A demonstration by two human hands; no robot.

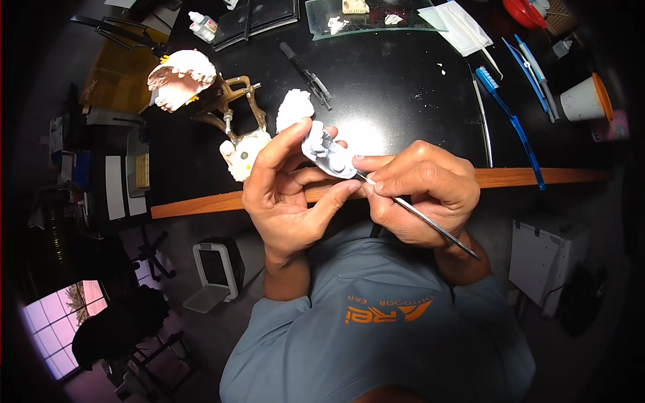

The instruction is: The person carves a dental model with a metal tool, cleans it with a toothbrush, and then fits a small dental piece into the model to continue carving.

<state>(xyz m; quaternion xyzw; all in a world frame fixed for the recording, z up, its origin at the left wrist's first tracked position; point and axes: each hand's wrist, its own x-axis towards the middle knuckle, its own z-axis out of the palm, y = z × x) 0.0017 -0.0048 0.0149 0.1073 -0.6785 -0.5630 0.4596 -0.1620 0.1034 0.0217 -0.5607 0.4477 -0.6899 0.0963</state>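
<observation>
My left hand point(285, 195) holds a small grey-white dental piece point(329, 154) between thumb and fingers, above the table's front edge. In my right hand point(423, 191) a thin metal tool point(437, 228) is gripped like a pen, its tip at the lower right end of the piece. Just beyond my left fingers lies a white toothed cast point(295, 109). To the left stands a brown articulator point(235, 101) with a pinkish-white dental model point(181, 77) on its upper part and another pale cast point(243, 154) near my left hand.
On the black table point(383, 87) lie a black pen point(306, 75), a blue brush point(510, 124), blue-handled tools point(534, 74) and a white cup point(581, 99). A glass plate point(369, 21) is at the back. The wooden edge point(537, 176) runs along the front.
</observation>
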